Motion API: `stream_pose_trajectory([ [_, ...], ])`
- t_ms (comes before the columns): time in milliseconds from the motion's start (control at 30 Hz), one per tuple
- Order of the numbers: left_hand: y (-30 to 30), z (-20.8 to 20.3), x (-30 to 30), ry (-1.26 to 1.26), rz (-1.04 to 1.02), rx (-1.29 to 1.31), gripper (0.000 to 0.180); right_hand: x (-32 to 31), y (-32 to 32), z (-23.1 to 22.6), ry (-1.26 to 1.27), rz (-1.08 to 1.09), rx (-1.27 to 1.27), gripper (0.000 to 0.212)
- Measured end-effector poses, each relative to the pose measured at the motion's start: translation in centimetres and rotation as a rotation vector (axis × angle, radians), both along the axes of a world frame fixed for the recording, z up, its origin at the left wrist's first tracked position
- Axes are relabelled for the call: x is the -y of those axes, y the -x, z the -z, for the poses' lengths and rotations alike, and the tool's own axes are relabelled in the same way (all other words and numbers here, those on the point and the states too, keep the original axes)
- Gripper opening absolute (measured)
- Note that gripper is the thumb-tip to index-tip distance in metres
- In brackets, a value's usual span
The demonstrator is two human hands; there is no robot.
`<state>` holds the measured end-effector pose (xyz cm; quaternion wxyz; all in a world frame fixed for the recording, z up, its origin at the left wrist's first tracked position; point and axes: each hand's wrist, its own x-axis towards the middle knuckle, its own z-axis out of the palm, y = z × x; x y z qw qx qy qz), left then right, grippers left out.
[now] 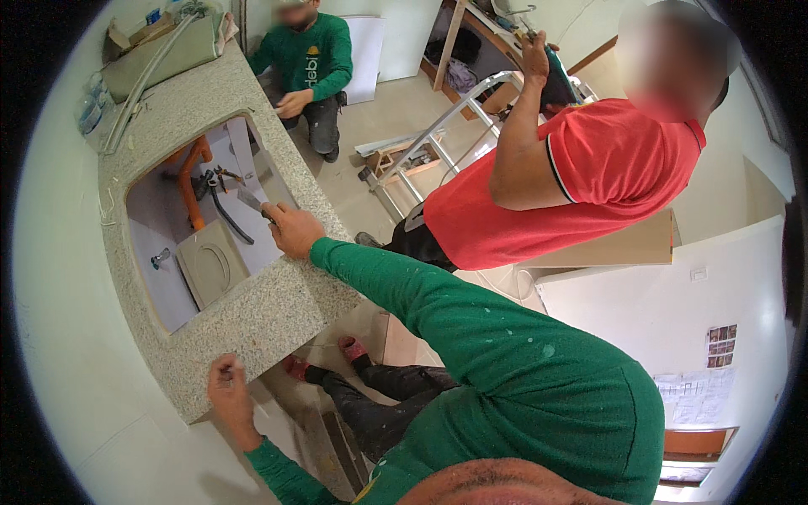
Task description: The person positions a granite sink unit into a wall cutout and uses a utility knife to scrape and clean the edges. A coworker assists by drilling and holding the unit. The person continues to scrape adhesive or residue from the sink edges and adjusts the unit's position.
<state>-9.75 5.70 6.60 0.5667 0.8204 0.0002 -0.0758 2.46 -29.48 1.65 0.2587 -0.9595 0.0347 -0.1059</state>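
My right hand (296, 231) is closed around the handle of a putty knife (250, 200). Its grey blade reaches over the rectangular cutout in the speckled granite countertop (252, 307), and the hand is at the cutout's right rim. By the near left corner of the slab is my left hand (231, 402), its fingers curled in; what they hold, if anything, is too small to make out. Through the cutout show an orange drain pipe (188, 187), a black hose (229, 214), a beige box-shaped part (210, 265) and a small metal valve (160, 257).
A person in a green shirt (316, 57) crouches beyond the counter. To the right stands a person in a red shirt (539, 198), holding a dark object, near an aluminium ladder (429, 139). A long pale strip (147, 88) and a green-grey box (164, 67) lie at the counter's far end.
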Motion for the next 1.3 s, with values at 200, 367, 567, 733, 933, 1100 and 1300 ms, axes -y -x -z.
stream_pose_trajectory([
  [200,1.0,-0.1,1.0,-0.276,0.028,0.378,0.022,0.8,0.4,0.3,-0.016,-0.010,0.034,0.048],
  [367,-7.8,4.1,-3.6,-0.735,-0.182,0.468,0.053,0.7,-0.7,-0.5,-0.020,-0.012,-0.039,0.046],
  [567,-12.8,10.7,-7.0,-0.913,-0.124,0.494,0.060,-0.1,-2.0,2.8,0.012,-0.061,0.102,0.042],
  [733,-7.9,8.9,-2.0,-0.906,-0.252,0.403,0.064,0.4,-0.9,2.1,0.050,-0.084,0.082,0.050],
  [933,-4.0,8.2,-1.8,-0.787,-0.325,0.399,0.066,0.4,-1.3,1.5,0.077,-0.090,0.048,0.049],
  [1100,-10.8,9.0,-4.4,-0.914,-0.379,0.470,0.069,0.6,-1.7,1.5,0.083,-0.105,0.067,0.048],
  [1300,-13.3,10.2,-6.3,-0.912,-0.494,0.484,0.073,0.7,-1.9,1.5,0.098,-0.111,0.043,0.050],
])
